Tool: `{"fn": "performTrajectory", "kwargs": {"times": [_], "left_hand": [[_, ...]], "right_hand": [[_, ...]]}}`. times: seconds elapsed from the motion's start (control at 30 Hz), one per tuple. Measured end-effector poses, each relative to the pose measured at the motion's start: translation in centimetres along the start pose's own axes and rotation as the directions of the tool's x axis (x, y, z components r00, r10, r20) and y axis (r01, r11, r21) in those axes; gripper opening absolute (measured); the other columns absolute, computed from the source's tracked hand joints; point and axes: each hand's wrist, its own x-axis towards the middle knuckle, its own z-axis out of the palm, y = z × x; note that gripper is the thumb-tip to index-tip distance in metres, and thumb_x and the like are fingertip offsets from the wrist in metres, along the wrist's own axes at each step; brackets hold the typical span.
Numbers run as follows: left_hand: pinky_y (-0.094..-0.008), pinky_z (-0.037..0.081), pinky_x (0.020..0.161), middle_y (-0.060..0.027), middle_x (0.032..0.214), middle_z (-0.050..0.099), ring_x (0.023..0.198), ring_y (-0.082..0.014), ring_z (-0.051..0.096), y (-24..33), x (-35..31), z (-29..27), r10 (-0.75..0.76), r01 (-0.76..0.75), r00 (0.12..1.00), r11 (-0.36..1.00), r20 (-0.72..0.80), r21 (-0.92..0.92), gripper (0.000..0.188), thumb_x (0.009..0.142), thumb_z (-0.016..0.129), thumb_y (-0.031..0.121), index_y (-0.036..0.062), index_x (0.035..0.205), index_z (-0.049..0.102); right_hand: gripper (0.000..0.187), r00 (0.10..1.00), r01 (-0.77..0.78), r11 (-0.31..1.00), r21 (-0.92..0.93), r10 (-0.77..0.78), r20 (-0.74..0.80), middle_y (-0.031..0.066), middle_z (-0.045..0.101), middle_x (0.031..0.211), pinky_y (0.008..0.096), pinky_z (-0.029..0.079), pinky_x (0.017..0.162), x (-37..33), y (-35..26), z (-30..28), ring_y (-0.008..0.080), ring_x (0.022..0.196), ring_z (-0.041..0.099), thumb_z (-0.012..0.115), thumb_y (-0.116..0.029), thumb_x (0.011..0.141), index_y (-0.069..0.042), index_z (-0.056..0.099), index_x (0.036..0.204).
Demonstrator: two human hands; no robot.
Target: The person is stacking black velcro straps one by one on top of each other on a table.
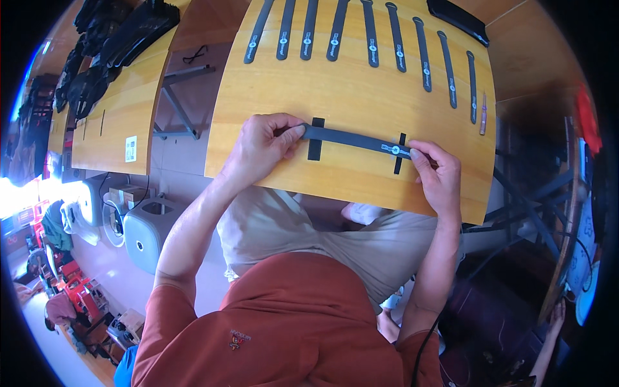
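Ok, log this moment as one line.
left hand: pinching dark strap, left end; right hand: pinching right end; strap: across two black strips

Left thumb and fingers of the left hand point(261, 147) hide the 9 o'clock end of the flat dark grey fabric strap point(351, 138); the right hand point(440, 175) covers its 3 o'clock end. The strap hides the middles of two short black strips point(314, 151). Toward 12 o'clock, the leftmost flat dark grey loop-ended straps point(309, 32) are cut off by the top edge. At 2 o'clock, a slim pinkish stick-like object point(483, 116) is too small to identify; the bright red shape point(585, 119) beyond is blurred.
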Motion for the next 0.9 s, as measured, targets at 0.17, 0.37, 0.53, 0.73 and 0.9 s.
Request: {"fn": "performTrajectory", "kwargs": {"times": [0.17,0.37,0.53,0.73,0.9], "left_hand": [[-0.0229,0.05,0.064,-0.003,0.081,0.07,0.067,-0.0054,0.059,0.3,0.7,0.1,0.043,-0.04,0.998,0.996,-0.036,0.084,0.019,0.1,0.07,0.013,-0.0046,0.106,0.072],[-0.0273,0.048,0.06,-0.0071,0.076,0.071,0.064,-0.0091,0.06,0.5,1.4,0.2,0.017,-0.009,0.997,0.994,-0.075,0.11,0.016,0.095,0.074,0.012,-0.0034,0.1,0.073],[-0.0216,0.045,0.059,-0.0001,0.074,0.068,0.065,-0.0022,0.055,0.7,1.6,0.1,-0.02,0.027,0.998,0.993,-0.065,0.116,0.013,0.095,0.075,0.009,-0.0032,0.098,0.072],[-0.0203,0.044,0.057,0.0002,0.073,0.067,0.064,-0.0014,0.055,0.8,1.6,-0.1,-0.064,0.067,0.997,0.995,-0.048,0.077,0.014,0.095,0.075,0.009,-0.0037,0.097,0.072],[-0.0297,0.049,0.058,-0.0104,0.069,0.069,0.06,-0.011,0.062,0.5,1.4,0.0,-0.019,0.021,0.997,0.999,-0.081,0.033,0.014,0.093,0.075,0.01,-0.0028,0.099,0.074]], "right_hand": [[0.012,0.993,0.087,0.992,-0.092,-0.094,-0.077,0.0097,0.071,0.087,0.0272,0.05,0.069,0.7,1.0,0.0,0.0151,0.074,0.063,0.071,-0.005,0.095,0.004,0.072,0.102],[0.009,0.977,0.158,0.973,-0.169,-0.179,-0.115,0.0103,0.067,0.083,0.027,0.049,0.068,1.2,1.1,0.3,0.0167,0.072,0.061,0.073,-0.001,0.092,0.005,0.071,0.099],[0.009,0.981,0.128,0.98,-0.15,-0.147,-0.123,0.0079,0.065,0.08,0.0254,0.046,0.065,1.4,1.0,0.5,0.0129,0.07,0.058,0.073,0.0,0.092,0.005,0.071,0.098],[0.008,0.983,0.092,0.992,-0.087,-0.105,-0.148,0.0048,0.064,0.079,0.0231,0.044,0.063,1.5,1.6,0.5,0.0086,0.069,0.055,0.073,0.002,0.091,0.006,0.071,0.097],[0.007,0.988,0.069,0.998,-0.015,-0.07,-0.135,0.0038,0.063,0.078,0.0217,0.042,0.062,1.5,1.9,0.2,0.0081,0.068,0.053,0.073,0.004,0.09,0.006,0.07,0.095]]}}
